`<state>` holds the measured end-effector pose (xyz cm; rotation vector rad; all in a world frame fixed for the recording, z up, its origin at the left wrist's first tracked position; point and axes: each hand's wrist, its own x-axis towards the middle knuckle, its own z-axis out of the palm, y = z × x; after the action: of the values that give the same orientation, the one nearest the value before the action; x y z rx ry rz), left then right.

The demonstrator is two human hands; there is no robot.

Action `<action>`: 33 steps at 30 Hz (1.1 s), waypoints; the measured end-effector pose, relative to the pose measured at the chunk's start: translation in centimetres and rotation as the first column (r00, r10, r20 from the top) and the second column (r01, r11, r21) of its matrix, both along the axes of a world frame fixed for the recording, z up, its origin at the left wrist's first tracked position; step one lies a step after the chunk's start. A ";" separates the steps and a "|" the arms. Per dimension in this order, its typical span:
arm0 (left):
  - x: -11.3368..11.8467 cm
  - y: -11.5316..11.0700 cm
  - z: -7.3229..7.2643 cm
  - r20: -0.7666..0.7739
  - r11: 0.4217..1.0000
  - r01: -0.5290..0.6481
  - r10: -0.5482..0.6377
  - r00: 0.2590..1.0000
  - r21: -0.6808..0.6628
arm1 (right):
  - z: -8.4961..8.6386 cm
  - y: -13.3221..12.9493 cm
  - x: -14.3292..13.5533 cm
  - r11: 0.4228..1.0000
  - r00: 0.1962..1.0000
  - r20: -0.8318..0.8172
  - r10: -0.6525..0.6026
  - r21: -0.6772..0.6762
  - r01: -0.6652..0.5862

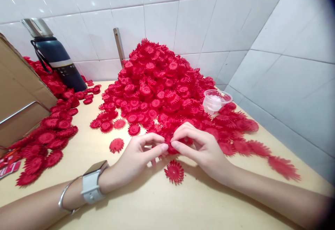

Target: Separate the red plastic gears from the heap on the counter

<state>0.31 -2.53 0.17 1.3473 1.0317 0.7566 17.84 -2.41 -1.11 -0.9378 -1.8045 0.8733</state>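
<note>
My left hand (145,151), with a pale-banded watch (92,184) and a silver bangle on its wrist, is closed in a pinch at the front of the pile. Facing it, my right hand (204,148) pinches too. Between the fingertips of both is a red fringed flower piece (171,149), partly hidden by the fingers and hard to separate from the red behind it. A loose red flower piece (174,171) lies flat on the table just below my hands. Behind them rises a large heap of the same red flower pieces (154,80).
A clear plastic cup (217,101) with something whitish inside sits on the heap's right side. At left stand a dark blue bottle (60,62) and a cardboard box (21,94), with more red pieces (47,136) alongside. White tiled walls (162,24) border the table (146,209).
</note>
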 end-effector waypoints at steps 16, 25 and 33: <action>0.0 0.1 0.0 -0.016 0.999 0.036 -0.035 0.999 0.020 | -0.2 -0.1 -0.1 0.996 0.999 0.040 0.033 0.085 -0.036; -0.1 0.2 -0.2 -0.057 0.998 0.028 -0.025 0.998 0.057 | -0.4 -0.2 -0.3 0.998 0.997 0.070 -0.017 0.056 0.014; -0.1 0.5 -0.1 -0.025 0.993 -0.107 0.109 0.994 0.056 | -0.8 0.2 -0.1 0.973 0.975 -0.080 -0.205 -0.128 0.194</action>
<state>0.19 -2.05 0.08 1.3602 1.1204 0.8542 17.75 -2.19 -1.92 -1.1160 -1.5620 0.8894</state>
